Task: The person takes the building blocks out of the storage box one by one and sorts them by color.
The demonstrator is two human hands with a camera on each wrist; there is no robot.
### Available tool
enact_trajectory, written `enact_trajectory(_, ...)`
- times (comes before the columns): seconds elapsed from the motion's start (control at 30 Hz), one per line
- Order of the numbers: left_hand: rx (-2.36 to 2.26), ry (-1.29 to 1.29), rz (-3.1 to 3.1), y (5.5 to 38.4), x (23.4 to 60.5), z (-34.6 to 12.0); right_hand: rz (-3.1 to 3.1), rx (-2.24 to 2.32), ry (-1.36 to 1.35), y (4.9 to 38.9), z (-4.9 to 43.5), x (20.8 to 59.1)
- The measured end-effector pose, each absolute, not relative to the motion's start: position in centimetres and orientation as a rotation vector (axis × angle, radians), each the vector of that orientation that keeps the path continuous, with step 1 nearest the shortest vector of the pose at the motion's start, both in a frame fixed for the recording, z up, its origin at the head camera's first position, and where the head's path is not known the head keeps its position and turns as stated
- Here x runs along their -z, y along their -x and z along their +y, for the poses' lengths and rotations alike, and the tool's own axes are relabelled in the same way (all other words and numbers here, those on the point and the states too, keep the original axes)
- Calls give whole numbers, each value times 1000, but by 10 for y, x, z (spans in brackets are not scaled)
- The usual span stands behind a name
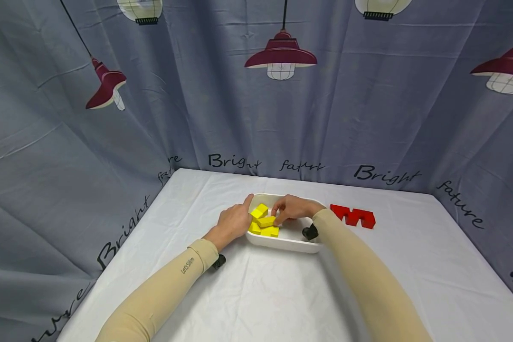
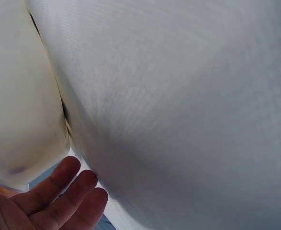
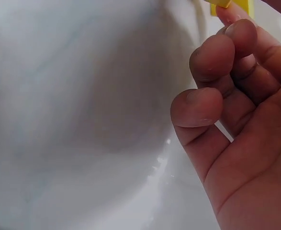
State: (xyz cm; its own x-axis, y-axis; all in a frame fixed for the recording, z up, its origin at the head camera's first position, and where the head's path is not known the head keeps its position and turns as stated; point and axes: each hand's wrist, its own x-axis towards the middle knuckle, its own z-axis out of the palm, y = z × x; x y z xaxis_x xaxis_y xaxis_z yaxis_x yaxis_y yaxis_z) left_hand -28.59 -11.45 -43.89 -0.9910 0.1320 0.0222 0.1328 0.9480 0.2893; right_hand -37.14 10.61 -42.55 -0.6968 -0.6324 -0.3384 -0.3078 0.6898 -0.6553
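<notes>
A white tray (image 1: 282, 243) on the table has several yellow blocks (image 1: 260, 210) grouped in its left end. My left hand (image 1: 235, 220) grips the tray's left side at the rim, index finger stretched along the edge. In the left wrist view, the other fingers (image 2: 66, 194) lie loosely bent beside the tray's outer wall. Reaching in over the back rim, my right hand (image 1: 297, 208) pinches a yellow block (image 1: 266, 222) between thumb and index finger, on top of the pile. The right wrist view shows its remaining fingers (image 3: 212, 57) curled above the tray floor.
Red zigzag-shaped blocks (image 1: 359, 217) lie on the white tablecloth (image 1: 410, 266), right of the tray and beyond the right forearm. A black wrist camera (image 1: 310, 232) hangs over the tray's right end. A grey patterned curtain (image 1: 222, 104) stands behind the table and along its sides.
</notes>
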Motion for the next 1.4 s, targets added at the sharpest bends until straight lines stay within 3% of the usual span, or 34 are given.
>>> enact_trajectory(0.73,465,206,-3091,286,440,-115,2430,760,773,363,128,385)
enact_trajectory(1.4,485,188,-3077,286,443,-115,2574,751,722,336,179,363)
